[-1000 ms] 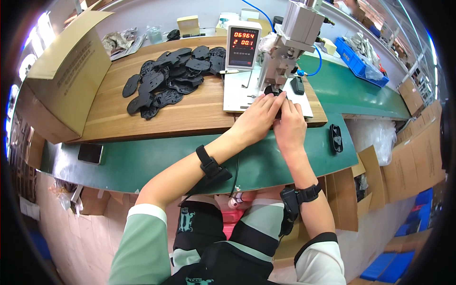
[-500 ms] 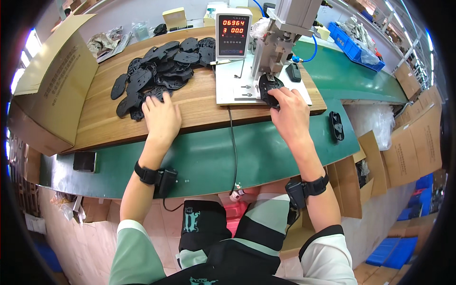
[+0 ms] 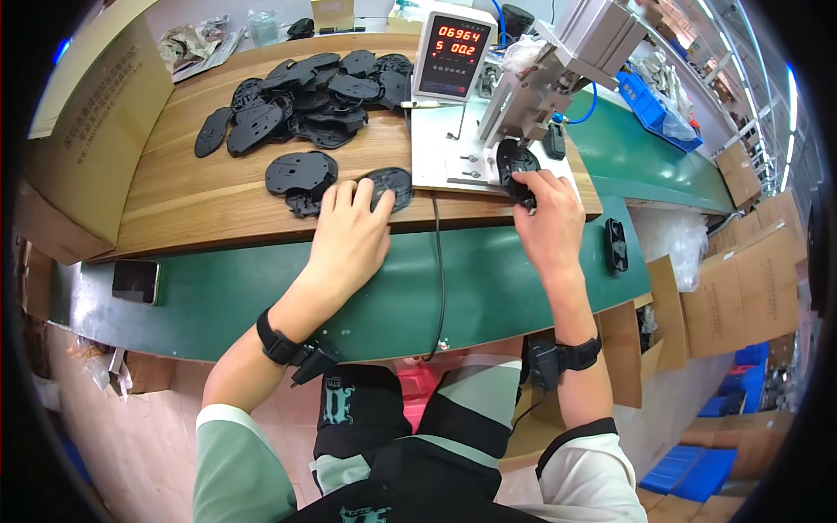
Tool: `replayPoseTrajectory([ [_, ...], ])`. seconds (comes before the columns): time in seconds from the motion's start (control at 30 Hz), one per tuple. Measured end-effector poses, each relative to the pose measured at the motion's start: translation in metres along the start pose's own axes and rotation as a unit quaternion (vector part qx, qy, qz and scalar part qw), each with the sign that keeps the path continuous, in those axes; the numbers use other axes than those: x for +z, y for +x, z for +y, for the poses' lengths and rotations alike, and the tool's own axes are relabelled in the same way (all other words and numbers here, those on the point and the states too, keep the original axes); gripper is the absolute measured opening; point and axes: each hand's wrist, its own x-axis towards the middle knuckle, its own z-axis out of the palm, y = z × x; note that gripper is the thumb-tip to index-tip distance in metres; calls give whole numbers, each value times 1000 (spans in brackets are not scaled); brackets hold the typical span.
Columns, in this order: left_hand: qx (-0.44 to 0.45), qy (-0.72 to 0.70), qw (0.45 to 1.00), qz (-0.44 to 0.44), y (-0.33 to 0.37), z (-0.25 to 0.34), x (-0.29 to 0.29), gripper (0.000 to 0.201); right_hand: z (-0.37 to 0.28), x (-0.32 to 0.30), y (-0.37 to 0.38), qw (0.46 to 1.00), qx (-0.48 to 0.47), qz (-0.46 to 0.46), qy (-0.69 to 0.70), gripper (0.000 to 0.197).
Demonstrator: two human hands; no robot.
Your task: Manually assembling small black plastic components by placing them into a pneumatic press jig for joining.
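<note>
My right hand (image 3: 551, 213) pinches the near edge of a black oval plastic shell (image 3: 516, 166), its far end under the head of a grey metal bench press (image 3: 530, 98). My left hand (image 3: 350, 234) rests at the front of the wooden board, its bent fingertips on another black plastic shell (image 3: 394, 186) lying flat beside the press's white base (image 3: 475, 174). Just left of those fingers lie a smooth black shell (image 3: 301, 172) and a second piece partly under it. Behind them spreads a loose pile of similar black shells (image 3: 305, 98).
A control box with a lit red display (image 3: 455, 57) stands behind the white base. At left is an open cardboard box (image 3: 91, 139). A phone (image 3: 136, 281) and a small black part (image 3: 615, 245) lie on the green table (image 3: 218, 305). A black cable (image 3: 438, 270) crosses the front edge.
My left hand has moved right from the pile's near edge to a shell beside the press base. Two pieces now lie apart from the pile. My right hand still holds its shell at the press.
</note>
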Motion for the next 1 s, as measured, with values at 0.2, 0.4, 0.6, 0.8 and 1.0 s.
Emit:
replayPoseTrajectory([
  [0.2,23,31,997,-72,-5,3,-15,52,1,2,-1,1000,6,-14,-6,39],
  [0.4,-28,-178,983,29,5,0,-19,52,3,-1,4,1000,0,-17,4,36],
  [0.6,-10,-300,946,125,12,-8,1,29,10,2,6,999,-22,-9,24,36],
  [0.8,-143,-428,871,193,23,10,-5,20,33,-23,9,986,-19,71,150,25],
  [1.0,125,-225,958,130,41,56,-25,47,-1,-76,-84,960,24,125,249,29],
])
